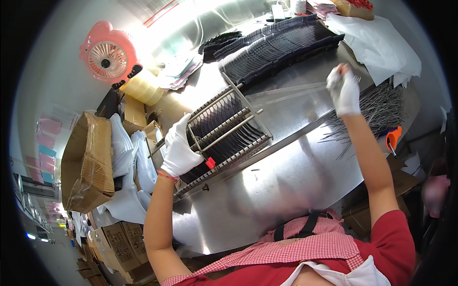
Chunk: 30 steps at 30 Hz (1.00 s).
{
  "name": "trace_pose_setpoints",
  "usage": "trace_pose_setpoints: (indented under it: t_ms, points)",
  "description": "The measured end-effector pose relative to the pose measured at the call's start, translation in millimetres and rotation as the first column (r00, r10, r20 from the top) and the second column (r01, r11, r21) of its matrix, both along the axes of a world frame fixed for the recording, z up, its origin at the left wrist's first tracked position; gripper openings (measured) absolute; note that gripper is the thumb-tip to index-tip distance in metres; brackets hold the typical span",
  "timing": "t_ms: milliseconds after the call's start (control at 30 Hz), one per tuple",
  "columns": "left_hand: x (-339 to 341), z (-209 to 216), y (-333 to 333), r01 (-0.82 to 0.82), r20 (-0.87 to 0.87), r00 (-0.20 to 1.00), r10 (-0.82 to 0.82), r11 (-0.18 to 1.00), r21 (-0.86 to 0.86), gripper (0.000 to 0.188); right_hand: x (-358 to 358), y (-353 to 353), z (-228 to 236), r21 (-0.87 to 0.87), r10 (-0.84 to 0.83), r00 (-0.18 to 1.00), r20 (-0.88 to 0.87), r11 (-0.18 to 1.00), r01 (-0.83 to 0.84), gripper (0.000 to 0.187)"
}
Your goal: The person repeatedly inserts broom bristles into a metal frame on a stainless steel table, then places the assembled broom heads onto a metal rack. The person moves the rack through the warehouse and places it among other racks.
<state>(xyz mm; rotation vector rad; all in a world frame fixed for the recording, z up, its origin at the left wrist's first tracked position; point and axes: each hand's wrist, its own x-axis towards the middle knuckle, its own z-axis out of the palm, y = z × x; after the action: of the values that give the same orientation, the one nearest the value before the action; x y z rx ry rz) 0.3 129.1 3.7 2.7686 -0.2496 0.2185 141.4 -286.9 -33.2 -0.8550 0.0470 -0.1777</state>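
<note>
My left hand [180, 148], in a white glove, grips the left end of a slotted metal rack [248, 112]. Rows of thin, curved black pieces [217, 119] stand side by side in that rack. A small red clip [210, 163] sits by my left thumb. Out to the right, my gloved right hand [344, 90] is raised with its fingers closed, slightly blurred. A faint pale streak runs from near the rack toward it; whether the fingers hold anything is too blurred to make out. Below that hand lies a pile of thin metal wires [377, 112].
Behind the rack lies a long row of nested black pieces [281, 47]. White sheets [377, 43] cover the back right corner, and an orange tool [393, 138] is at the right edge. A pink fan [109, 56], yellow tape rolls [143, 88] and a cardboard box [88, 162] stand left.
</note>
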Motion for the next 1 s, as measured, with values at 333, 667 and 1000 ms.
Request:
trace_pose_setpoints:
  t_ms: [333,667,1000]
  points:
    - [-1,-4,0,-0.061,0.099,0.993,0.058,0.998,0.03,0.091,-166,-36,-66,-0.503,0.575,0.642,-0.507,0.408,-0.762,0.036]
    - [-12,18,-8,0.259,0.085,0.961,-0.265,0.963,0.074,0.088,-11,104,-54,-0.997,0.54,0.841,0.032,0.075,-0.01,0.013]
    - [-7,27,-5,0.191,0.199,0.956,-0.217,0.972,0.14,0.082,16,146,-7,-0.982,0.477,0.871,-0.121,-0.185,-0.035,0.028]
